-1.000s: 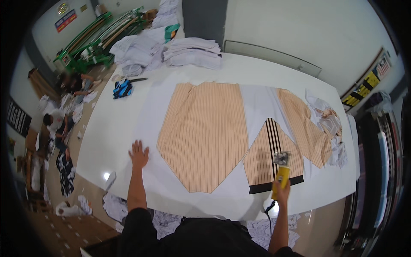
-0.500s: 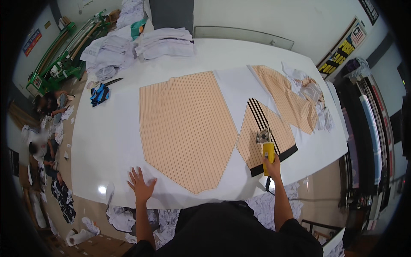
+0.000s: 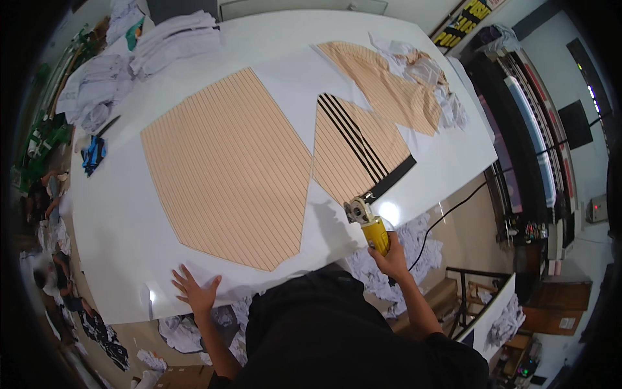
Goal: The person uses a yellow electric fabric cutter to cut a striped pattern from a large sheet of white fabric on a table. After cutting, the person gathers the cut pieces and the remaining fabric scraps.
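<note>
My right hand (image 3: 390,259) grips a yellow electric rotary cloth cutter (image 3: 374,235) by its body. The cutter's round metal head is beside the near corner of a smaller peach pinstriped fabric piece (image 3: 337,152), which carries bold black stripes and a black band along one edge. From this view I cannot tell if the head touches the cloth. With fingers spread, my left hand (image 3: 195,290) rests at the table's front edge, holding nothing. Just beyond it lies a large peach pinstriped fabric panel (image 3: 227,162). Another pinstriped piece (image 3: 382,81) lies rumpled at the far right.
The white table (image 3: 116,259) bears stacks of white cloth (image 3: 175,45) at the far left, near a blue-black cloth scrap (image 3: 94,155). A black cord (image 3: 427,233) trails right of the cutter. White scraps (image 3: 414,253) lie below the front edge. A wide roller machine (image 3: 518,142) stands right.
The view has swung, so the table appears tilted and shifted left. My right hand has drawn the cutter back from over the black-striped piece toward the table's front edge. My left hand stays spread.
</note>
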The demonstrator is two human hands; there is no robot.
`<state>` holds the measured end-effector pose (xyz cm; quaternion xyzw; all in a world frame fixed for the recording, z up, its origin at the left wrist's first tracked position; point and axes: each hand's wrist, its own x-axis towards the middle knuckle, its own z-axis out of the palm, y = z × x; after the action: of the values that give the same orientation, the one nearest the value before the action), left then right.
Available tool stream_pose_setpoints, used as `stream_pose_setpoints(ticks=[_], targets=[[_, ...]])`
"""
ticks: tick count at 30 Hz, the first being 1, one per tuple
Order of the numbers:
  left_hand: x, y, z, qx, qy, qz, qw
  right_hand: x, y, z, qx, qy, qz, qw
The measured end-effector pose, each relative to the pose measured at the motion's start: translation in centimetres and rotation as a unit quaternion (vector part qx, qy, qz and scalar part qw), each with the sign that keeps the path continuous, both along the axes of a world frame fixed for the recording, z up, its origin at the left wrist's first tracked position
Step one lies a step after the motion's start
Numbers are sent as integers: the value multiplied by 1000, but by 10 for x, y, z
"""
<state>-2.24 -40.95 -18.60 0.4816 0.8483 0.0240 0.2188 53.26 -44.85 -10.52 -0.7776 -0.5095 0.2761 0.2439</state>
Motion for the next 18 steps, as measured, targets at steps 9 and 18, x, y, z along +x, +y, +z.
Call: stream_pose_setpoints(ticks=[9,18], targets=[[32,10,17,-62,-40,-105,992,-42,-73,20,-173,-55,14,983],[24,6,-1,-52,-47,-115,991,-72,-73,-8,-142,-50,45,988]])
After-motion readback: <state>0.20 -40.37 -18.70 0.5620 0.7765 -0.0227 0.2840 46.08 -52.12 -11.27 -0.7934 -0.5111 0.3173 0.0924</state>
